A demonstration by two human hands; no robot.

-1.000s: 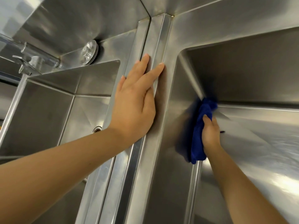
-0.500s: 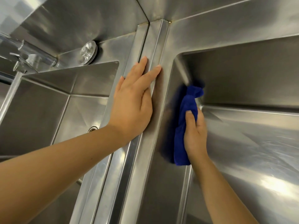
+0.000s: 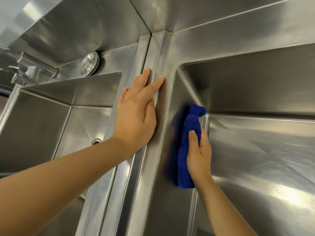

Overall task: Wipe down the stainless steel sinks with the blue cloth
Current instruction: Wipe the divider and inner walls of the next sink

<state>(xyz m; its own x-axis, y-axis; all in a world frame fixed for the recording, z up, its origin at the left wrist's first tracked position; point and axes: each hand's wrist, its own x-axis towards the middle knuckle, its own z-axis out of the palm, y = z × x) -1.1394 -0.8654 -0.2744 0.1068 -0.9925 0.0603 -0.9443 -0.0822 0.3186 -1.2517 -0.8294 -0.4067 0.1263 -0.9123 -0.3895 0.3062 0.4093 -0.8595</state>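
Observation:
Two stainless steel sinks sit side by side, the left sink [image 3: 42,126] and the right sink [image 3: 255,150], split by a raised steel divider [image 3: 153,167]. My right hand [image 3: 198,150] grips a bunched blue cloth [image 3: 189,133] and presses it against the right sink's left inner wall, near the back corner. My left hand [image 3: 136,113] lies flat on the divider with fingers spread, holding nothing.
A chrome faucet [image 3: 25,68] juts in at the far left above the left sink. A round metal strainer plug [image 3: 89,63] rests on the back ledge. The left sink's drain hole [image 3: 96,142] shows beside my left forearm. A steel backsplash [image 3: 204,17] rises behind both sinks.
My right hand with the cloth slid left and up along the right sink's wall, then back down a little. My left hand stayed flat on the divider.

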